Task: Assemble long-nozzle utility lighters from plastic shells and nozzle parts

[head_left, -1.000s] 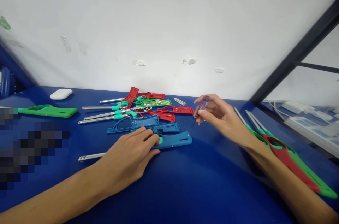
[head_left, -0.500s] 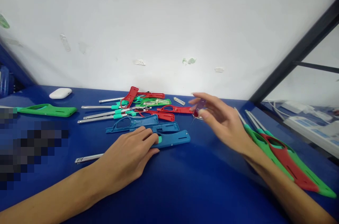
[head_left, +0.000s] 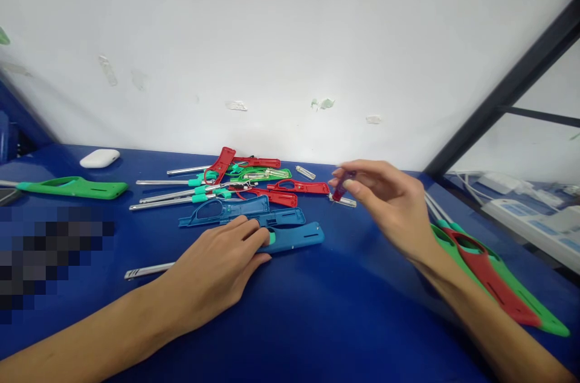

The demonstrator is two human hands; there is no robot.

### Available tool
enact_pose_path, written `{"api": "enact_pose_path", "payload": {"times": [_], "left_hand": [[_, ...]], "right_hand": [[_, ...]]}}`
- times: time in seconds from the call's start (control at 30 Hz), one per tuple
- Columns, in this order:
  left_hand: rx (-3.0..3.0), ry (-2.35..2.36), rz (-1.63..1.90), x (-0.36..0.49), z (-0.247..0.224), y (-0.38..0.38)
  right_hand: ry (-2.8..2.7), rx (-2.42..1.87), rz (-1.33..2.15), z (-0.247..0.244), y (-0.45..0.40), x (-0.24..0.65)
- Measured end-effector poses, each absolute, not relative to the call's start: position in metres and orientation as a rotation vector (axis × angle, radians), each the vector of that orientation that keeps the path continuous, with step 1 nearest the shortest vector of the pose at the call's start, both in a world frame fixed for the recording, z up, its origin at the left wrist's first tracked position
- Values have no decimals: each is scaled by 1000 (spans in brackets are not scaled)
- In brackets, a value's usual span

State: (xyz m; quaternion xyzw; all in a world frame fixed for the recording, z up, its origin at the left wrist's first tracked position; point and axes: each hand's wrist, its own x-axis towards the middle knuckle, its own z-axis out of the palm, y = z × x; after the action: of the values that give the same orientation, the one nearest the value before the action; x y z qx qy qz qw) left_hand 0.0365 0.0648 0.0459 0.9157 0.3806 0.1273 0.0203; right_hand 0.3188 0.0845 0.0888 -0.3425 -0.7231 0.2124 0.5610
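Note:
My left hand (head_left: 226, 259) is wrapped round a blue lighter (head_left: 296, 238) lying on the blue table, its metal tube (head_left: 147, 271) sticking out to the left. My right hand (head_left: 389, 202) pinches a small screwdriver with a purple-red handle (head_left: 343, 185), its thin tip pointing down above the table. A small clear cartridge (head_left: 347, 202) lies just below that handle. Behind my left hand are empty blue casing halves (head_left: 249, 208). Further back lie red casing halves (head_left: 299, 186), a green one (head_left: 283, 173) and metal tubes with teal parts (head_left: 165, 182).
At the left are a green lighter (head_left: 86, 188) and a white case (head_left: 99, 158). Red and green lighters (head_left: 507, 286) lie beside my right forearm. A white power strip (head_left: 530, 220) is at the right, past a dark post (head_left: 493, 93). A white wall (head_left: 290, 38) stands behind.
My right hand has shifted slightly right with the screwdriver, and the clear cartridge below it shows more. My left hand keeps its grip on the blue lighter. The view has shifted slightly.

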Motion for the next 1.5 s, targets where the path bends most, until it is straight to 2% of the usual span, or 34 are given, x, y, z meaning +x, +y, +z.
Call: {"api": "enact_pose_path", "payload": {"times": [0.53, 0.73, 1.5], "left_hand": [[2839, 1173, 394, 35, 46, 63], [2836, 1173, 404, 36, 46, 64], [2821, 1185, 379, 34, 47, 61]], "right_hand": [[-1635, -837, 607, 87, 88, 319], [-1645, -816, 481, 90, 83, 316], [-1842, -885, 387, 92, 81, 318]]}}
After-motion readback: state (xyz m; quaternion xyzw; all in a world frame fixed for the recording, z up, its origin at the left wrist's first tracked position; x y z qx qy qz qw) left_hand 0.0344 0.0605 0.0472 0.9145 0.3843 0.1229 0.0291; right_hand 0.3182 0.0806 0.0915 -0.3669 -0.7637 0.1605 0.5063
